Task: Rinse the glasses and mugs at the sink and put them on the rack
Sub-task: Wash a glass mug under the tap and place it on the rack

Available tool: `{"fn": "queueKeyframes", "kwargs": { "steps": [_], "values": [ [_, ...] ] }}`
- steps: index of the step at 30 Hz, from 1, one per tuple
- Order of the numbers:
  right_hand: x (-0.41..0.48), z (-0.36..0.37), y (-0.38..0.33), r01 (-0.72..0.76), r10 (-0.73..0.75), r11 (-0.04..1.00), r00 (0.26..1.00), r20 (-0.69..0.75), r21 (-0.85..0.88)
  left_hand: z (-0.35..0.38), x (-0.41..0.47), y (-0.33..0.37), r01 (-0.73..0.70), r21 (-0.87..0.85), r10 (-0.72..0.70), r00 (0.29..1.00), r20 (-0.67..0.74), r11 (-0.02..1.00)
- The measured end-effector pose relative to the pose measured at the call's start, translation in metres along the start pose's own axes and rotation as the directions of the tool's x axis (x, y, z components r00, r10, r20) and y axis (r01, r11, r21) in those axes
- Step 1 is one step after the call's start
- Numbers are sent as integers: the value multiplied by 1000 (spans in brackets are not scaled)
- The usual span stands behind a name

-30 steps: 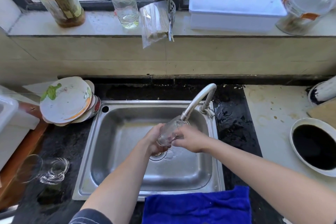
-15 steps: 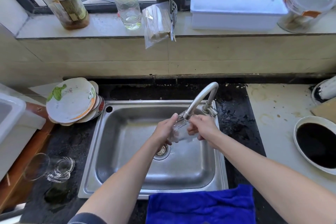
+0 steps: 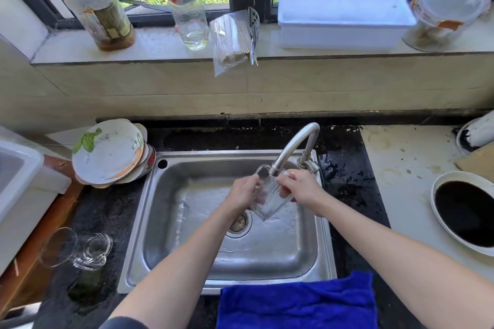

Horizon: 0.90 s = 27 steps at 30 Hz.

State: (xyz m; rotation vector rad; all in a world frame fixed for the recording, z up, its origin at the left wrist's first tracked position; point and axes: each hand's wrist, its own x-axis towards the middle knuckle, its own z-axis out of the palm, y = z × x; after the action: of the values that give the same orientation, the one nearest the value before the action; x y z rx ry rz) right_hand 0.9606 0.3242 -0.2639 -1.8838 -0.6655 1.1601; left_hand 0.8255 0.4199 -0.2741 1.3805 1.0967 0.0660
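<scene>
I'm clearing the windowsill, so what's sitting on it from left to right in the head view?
On the sill: red-lidded jar → clear plastic bottle → bag of sticks → white tub → glass jar.

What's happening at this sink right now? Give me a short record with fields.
Held item: clear glass mug, tilted under the faucet spout
Left hand: grips the mug's left side
Right hand: grips its right side
Place: over the steel sink
Waiting: clear glassware on the dark counter, left of the sink
Front edge: blue cloth
</scene>
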Motion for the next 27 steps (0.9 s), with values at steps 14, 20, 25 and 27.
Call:
{"fn": "queueKeyframes", "kwargs": {
  "steps": [14,20,25,27],
  "values": [
    [-9,34,26,230,-213,870,973,88,-437,-2,12,12,218,2,-218,976,-14,976],
    [3,26,-13,16,-44,960,995,-94,-278,3,11,20,212,-117,-215,976,-18,970],
    [6,27,6,31,-40,914,999,-13,-404,2,8,15,232,-138,-233,972,3,963],
    [20,19,-3,-64,43,938,997,-71,-341,9,5,16,217,-140,-214,976,37,966]
  ]
}}
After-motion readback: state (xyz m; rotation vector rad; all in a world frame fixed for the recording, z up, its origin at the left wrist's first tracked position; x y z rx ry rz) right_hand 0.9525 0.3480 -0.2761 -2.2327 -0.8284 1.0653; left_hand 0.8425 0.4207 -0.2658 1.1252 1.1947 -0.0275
